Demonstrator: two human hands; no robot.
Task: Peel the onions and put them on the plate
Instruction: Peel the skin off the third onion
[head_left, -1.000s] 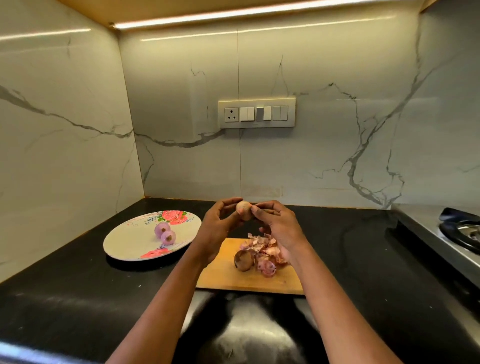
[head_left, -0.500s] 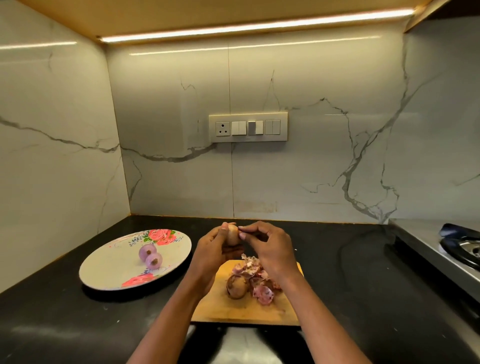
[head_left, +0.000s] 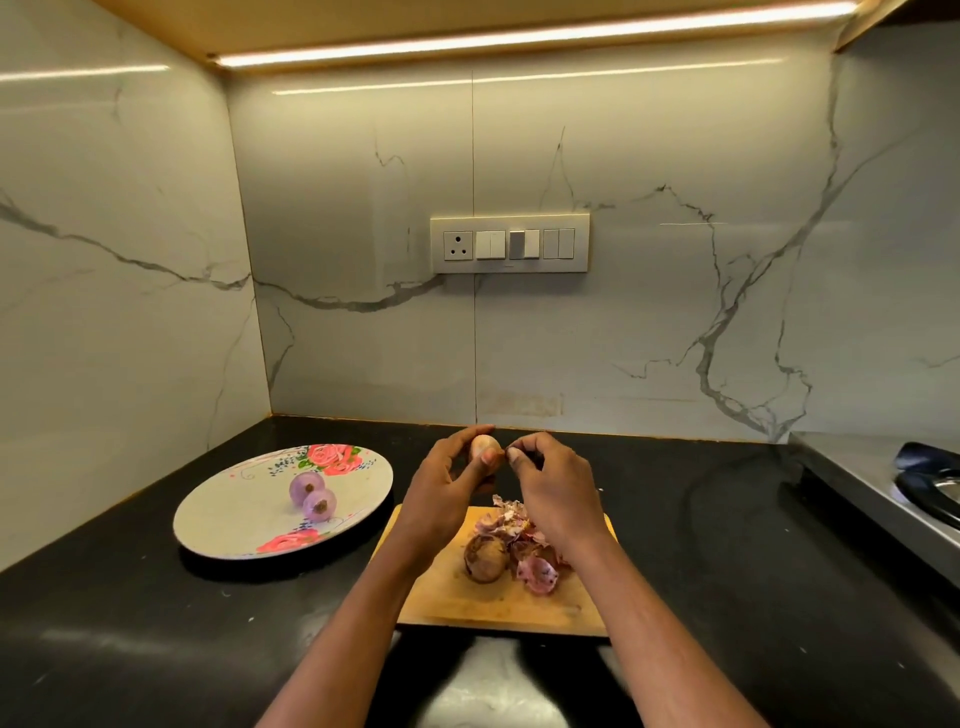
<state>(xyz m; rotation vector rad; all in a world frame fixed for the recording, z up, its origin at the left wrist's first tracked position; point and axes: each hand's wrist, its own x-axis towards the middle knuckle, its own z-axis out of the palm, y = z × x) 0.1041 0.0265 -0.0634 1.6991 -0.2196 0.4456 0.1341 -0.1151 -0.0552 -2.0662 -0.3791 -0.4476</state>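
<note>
Left hand (head_left: 441, 488) grips a small onion (head_left: 484, 448) between thumb and curled fingers, raised above the far end of the cutting board (head_left: 498, 603). Right hand (head_left: 556, 488) beside it, fingertips pinched at the onion's edge; what they hold is too small to tell. On the board: an unpeeled onion (head_left: 485, 558) touching a heap of peels (head_left: 522, 540). Two peeled onions (head_left: 313, 496) on the floral plate (head_left: 234, 519), left on the counter (head_left: 104, 623).

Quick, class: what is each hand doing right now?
Left hand: holds the onion in its fingers.
Right hand: fingers curled, fingertips pinched beside the onion; whether they grip skin cannot be told.
</note>
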